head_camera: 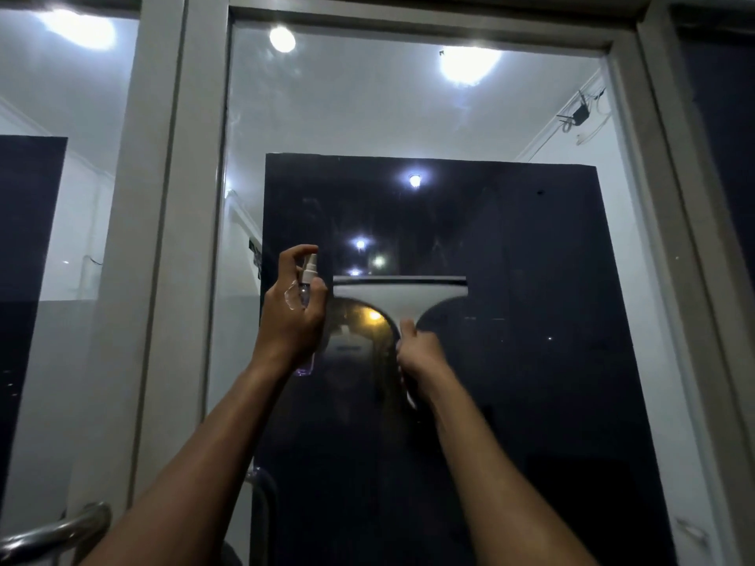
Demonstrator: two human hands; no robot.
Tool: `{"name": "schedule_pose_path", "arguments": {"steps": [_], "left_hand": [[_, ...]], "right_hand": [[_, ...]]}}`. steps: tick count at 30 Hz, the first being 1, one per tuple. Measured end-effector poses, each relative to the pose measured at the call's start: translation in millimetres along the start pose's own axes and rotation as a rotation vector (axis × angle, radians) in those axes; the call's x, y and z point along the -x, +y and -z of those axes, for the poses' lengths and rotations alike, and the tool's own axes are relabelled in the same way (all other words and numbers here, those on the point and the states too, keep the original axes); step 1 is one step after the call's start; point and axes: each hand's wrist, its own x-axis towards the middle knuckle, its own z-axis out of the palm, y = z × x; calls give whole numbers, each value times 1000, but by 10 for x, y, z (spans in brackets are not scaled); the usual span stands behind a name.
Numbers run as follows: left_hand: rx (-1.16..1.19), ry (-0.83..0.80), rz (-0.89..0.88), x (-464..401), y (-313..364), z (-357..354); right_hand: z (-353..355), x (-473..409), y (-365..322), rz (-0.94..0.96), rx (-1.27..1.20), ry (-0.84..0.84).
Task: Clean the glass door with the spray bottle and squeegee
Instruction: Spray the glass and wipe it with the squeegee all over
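Both my hands up at the glass door (510,116).
My left hand (292,312) grips the spray bottle (307,279); my right hand (418,353) grips the squeegee (398,294) handle, blade just beside the bottle.

Building entrance: framed glass door (408,116), steel pull handle (57,533), ceiling lights (467,65).

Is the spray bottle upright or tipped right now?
Upright: the spray bottle in the left hand has its nozzle at the top, base below the palm.

Dim; ceiling lamps (470,65) glare; edges perhaps warped.
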Motion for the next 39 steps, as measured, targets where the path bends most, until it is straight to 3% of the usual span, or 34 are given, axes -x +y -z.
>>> {"name": "schedule_pose_path", "arguments": {"steps": [4, 7, 15, 18, 24, 32, 36, 39], "left_hand": [[18, -26, 8, 121, 114, -96], [30, -31, 25, 186, 163, -118], [2, -25, 33, 191, 183, -22], [9, -17, 22, 71, 129, 75], [3, -46, -52, -107, 3, 277], [11, -45, -45, -98, -187, 375], [5, -57, -44, -74, -227, 399], [8, -62, -55, -100, -216, 406]], "right_hand": [[77, 480, 574, -115, -15, -10], [169, 736, 651, -78, -2, 6], [352, 649, -264, 285, 40, 185], [316, 352, -778, 327, 29, 230], [253, -197, -1368, 214, -19, 203], [208, -381, -1187, 54, -19, 159], [228, -307, -1314, 32, -251, 112], [273, -339, -1429, 6, -259, 62]]}}
